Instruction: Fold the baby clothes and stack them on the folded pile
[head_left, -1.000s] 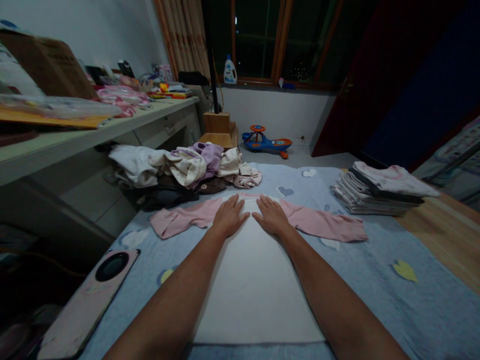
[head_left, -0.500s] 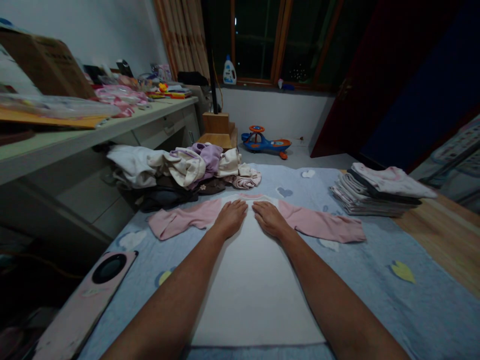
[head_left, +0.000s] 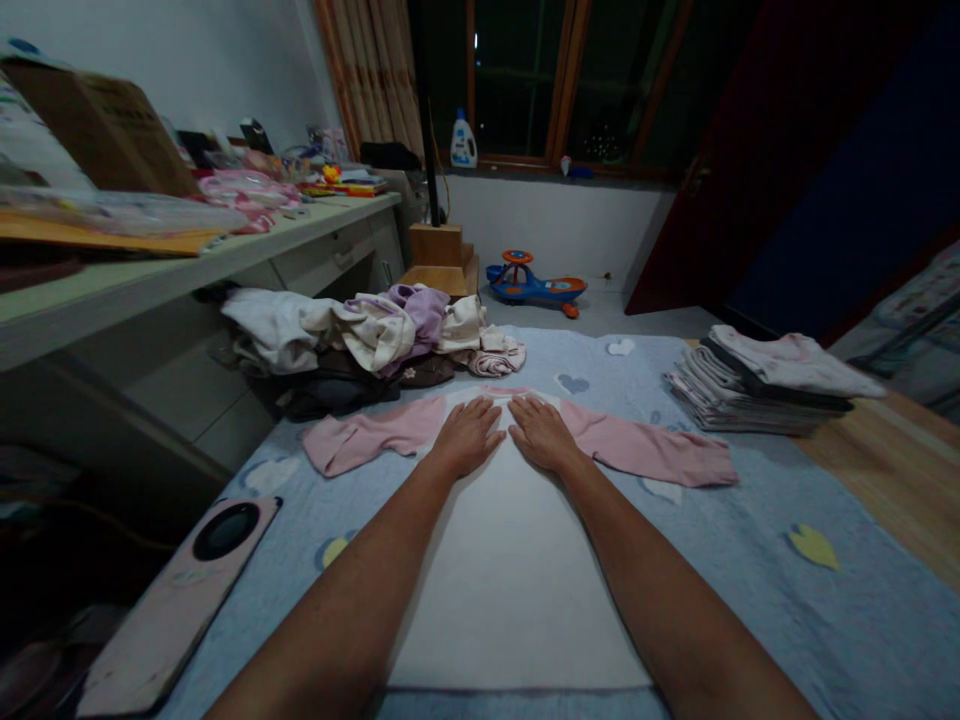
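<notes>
A white long-sleeved shirt (head_left: 517, 580) with pink sleeves and a pink collar lies spread flat, its collar end away from me and its sleeves out to both sides. My left hand (head_left: 471, 436) rests palm down on its upper chest, left of the middle, with fingers stretched out. Beside it, my right hand (head_left: 541, 432) lies flat on the upper chest too, fingers extended toward the collar. A small gap separates the two hands. Neither hand grips the cloth.
The shirt lies on a blue patterned cover (head_left: 750, 580). A heap of loose clothes (head_left: 375, 335) sits at the back left, a stack of folded clothes (head_left: 772, 385) at the right. A pink phone (head_left: 180, 610) lies near left. A cluttered desk (head_left: 322, 235) runs along the left.
My left thumb has spread away from the fingers, toward my right hand. Both hands remain on the upper chest of the shirt. The whole view has shifted slightly.
</notes>
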